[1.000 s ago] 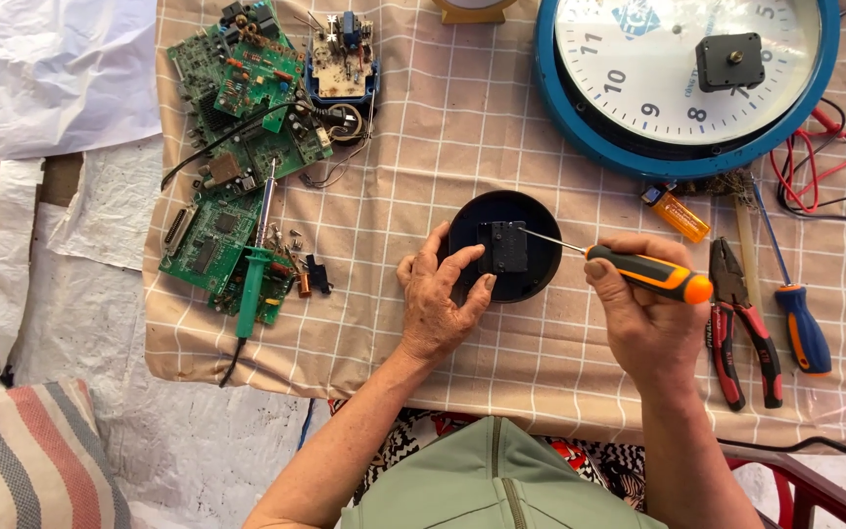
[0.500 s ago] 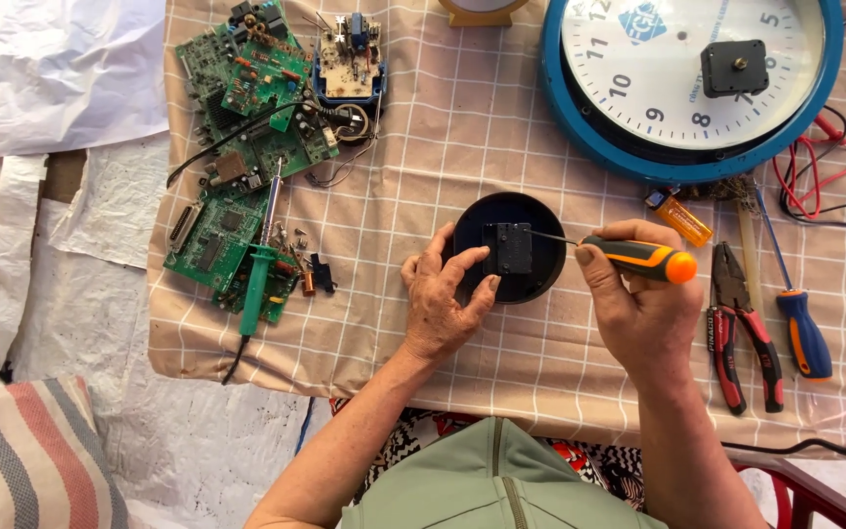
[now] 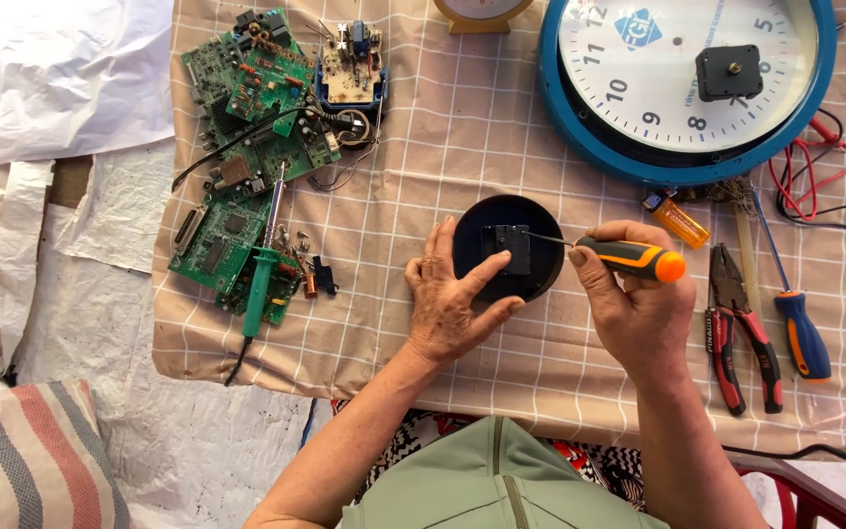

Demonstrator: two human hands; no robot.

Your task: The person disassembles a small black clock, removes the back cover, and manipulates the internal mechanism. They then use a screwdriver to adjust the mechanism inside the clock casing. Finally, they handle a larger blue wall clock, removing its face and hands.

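Black round clock back sits mid-frame; left hand lies open on its edge, right hand grips an orange screwdriver, tip seemingly touching the square movement; bare cloth above.

Both forearms reach forward side by side. The left hand lies palm-down, fingers spread and pressing. The right hand is curled in a closed grip, thumb on top.

1. A single head-worn camera is looking almost straight down from above the person's lap.
2. It is sitting fairly near, taking in the checked cloth edge to edge.
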